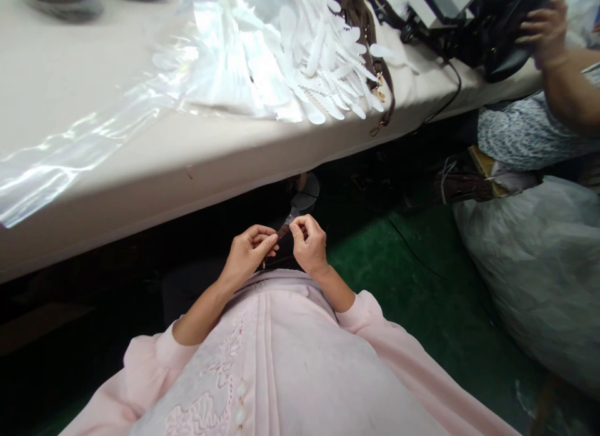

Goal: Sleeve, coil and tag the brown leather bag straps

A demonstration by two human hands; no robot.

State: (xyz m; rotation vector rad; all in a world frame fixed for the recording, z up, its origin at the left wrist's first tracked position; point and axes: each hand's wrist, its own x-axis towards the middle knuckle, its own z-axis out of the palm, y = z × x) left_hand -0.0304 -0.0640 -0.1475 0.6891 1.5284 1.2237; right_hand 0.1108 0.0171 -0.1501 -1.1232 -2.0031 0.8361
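Head view: the left hand (248, 252) and right hand (308, 243) are both closed, pinching a narrow brown strap (282, 232) between them above the lap, a bit of clear plastic (290, 218) at its far end. The desk (140, 192) lies ahead of the hands.

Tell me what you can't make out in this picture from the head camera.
Head view:
The brown strip between the left hand and right hand: fingers cover most of it.
The black bag by a co-worker's hand: the top edge cuts it off.
Inside the white sack: its plastic hides this.
The round thing under the table: the table edge and shadow hide it.
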